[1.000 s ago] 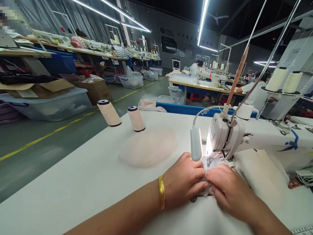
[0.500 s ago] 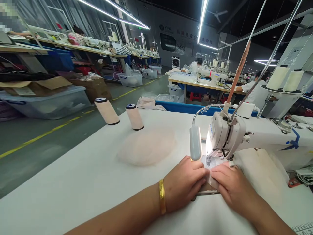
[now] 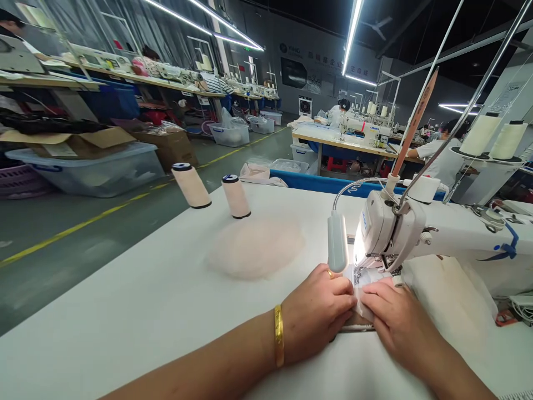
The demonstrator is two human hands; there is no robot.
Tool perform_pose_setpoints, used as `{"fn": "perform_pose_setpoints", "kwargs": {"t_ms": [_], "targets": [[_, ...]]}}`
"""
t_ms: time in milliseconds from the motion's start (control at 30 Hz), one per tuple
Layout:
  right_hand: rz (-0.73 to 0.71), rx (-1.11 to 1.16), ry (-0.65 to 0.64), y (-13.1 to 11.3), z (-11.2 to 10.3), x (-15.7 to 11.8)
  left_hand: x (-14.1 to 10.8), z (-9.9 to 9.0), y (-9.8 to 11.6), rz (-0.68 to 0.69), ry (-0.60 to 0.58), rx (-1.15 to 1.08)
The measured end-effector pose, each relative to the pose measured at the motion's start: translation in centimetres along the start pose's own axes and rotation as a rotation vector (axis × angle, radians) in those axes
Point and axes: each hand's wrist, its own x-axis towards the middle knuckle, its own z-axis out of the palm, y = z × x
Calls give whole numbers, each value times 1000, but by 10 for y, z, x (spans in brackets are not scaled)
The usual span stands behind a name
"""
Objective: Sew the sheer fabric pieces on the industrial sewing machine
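Past your left hand (image 3: 318,311), farther left, a sheer piece (image 3: 256,250) lies on the table (image 3: 166,311), two spools (image 3: 236,197) behind it. The lamp (image 3: 337,241) hangs close over that hand's fingers; the machine (image 3: 385,222) stands ahead of both. More cloth (image 3: 449,294) lies beside your right hand (image 3: 402,316). Your hands, slightly apart, touch the fabric (image 3: 363,305) between them; I can't tell whether your fingers pinch it.

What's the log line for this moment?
left hand: on pale fabric | right hand: on same fabric | fabric: at presser foot | lamp: lit | thread cones: two, on table
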Motion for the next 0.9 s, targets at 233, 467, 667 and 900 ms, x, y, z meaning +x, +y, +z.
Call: {"fn": "perform_pose_setpoints", "kwargs": {"t_ms": [233,467,667,900], "targets": [[11,-18,6,0,2,0,0,0,0,-14,6,19],[17,-45,4,5,4,-1,-4,-1,3,19,41,6],[36,-55,3,6,3,-1,-3,2,9,18,60,16],[58,-98,-16,11,5,3,2,6,2,-13,45,75]]}}
